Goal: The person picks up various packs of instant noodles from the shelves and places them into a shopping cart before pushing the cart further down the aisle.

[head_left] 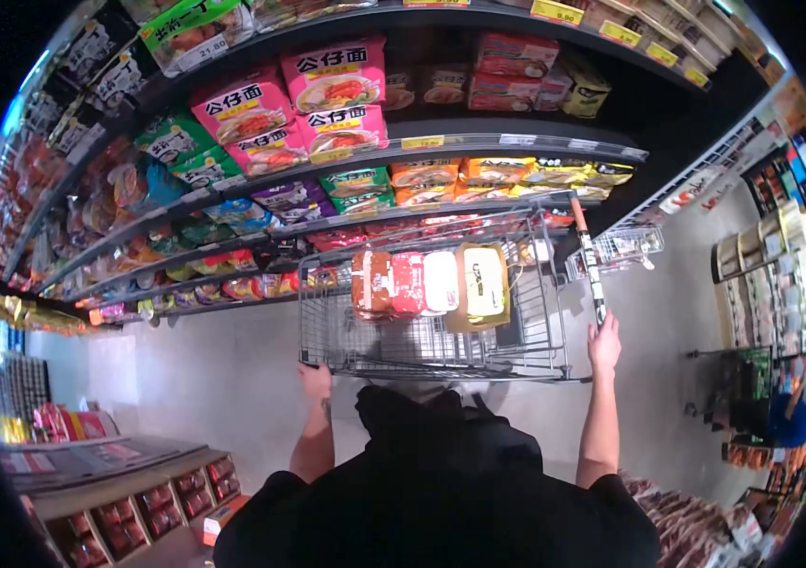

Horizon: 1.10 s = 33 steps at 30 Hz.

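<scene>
A wire shopping cart (431, 361) stands sideways in front of me. My left hand (315, 381) is closed round the corner of its rim at the left end. At the right end, my right hand (602, 343) grips the near end of the cart handle (589, 260). Inside the cart lie a brown-red package (372, 284), a red and white package (424, 284) and a yellowish package with a white label (484, 284), side by side.
Beyond the cart, a shelf (516, 144) holds pink noodle packs (334, 76) and other colourful packets. Another cart (625, 248) stands at the right. Boxed goods (161, 509) are at the lower left, a display rack (764, 275) at the far right, and bagged goods (687, 521) at the lower right.
</scene>
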{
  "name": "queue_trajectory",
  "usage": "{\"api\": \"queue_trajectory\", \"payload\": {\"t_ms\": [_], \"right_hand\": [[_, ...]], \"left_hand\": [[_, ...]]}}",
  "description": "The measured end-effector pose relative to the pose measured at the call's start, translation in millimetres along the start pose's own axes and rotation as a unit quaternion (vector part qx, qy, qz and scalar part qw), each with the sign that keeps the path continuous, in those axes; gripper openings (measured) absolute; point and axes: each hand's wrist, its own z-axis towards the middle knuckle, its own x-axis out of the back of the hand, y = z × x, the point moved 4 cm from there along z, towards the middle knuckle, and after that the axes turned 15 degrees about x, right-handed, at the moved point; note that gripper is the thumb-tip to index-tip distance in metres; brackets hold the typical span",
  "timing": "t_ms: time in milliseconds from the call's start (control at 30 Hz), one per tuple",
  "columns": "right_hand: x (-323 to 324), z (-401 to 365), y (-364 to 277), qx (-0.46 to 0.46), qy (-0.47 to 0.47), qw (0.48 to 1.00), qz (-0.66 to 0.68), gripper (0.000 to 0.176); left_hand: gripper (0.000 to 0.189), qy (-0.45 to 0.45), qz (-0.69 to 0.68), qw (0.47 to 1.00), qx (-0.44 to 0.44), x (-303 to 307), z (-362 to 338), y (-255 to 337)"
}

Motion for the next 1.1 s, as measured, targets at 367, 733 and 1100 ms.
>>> {"api": "queue_trajectory", "payload": {"t_ms": [367, 733, 1100], "right_hand": [[10, 7, 25, -0.034, -0.049, 0.998, 0.009, 0.027], [-1, 13, 91, -0.07, -0.054, 0.995, -0.041, 0.029], [1, 18, 137, -0.156, -0.066, 0.985, -0.03, 0.033]], "left_hand": [[0.088, -0.021, 0.182, 0.983, 0.034, -6, -31, 12], [0.077, -0.095, 0.322, 0.941, -0.048, -24, -45, 70], [0.039, -0.397, 0.166, 0.903, 0.012, -177, -78, 184]]}}
